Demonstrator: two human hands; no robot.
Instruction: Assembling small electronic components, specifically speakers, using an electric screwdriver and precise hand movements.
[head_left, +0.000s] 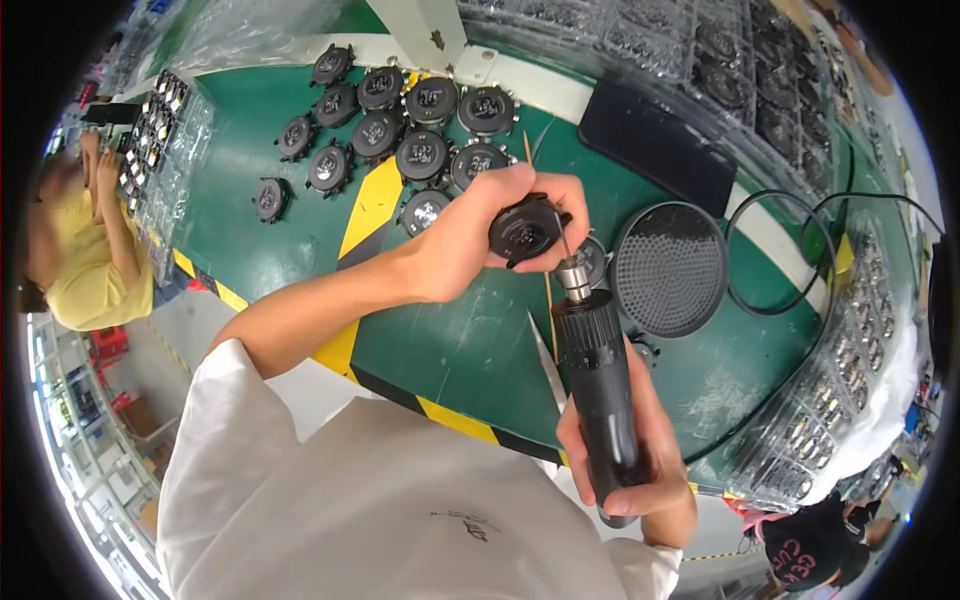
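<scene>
My left hand (455,240) grips a round black watch case (524,232), its back turned up toward me. Closed around a black electric screwdriver (598,390) is my right hand (640,440). The screwdriver points away from me, and its thin bit reaches the right edge of the watch case, by a lug. Whether the bit sits in a screw is too small to tell. Beyond my left hand, several more watch cases (420,155) lie on the green table mat (450,350). Right of the held case is a round black tray with a dimpled surface (670,270).
A dark flat panel (655,145) lies at the back. Tweezers (546,360) and a thin wooden stick (549,310) rest near the screwdriver. A black cable (775,310) loops at the right. Clear plastic trays of parts (825,370) line the right side. A person in yellow (95,260) sits at left.
</scene>
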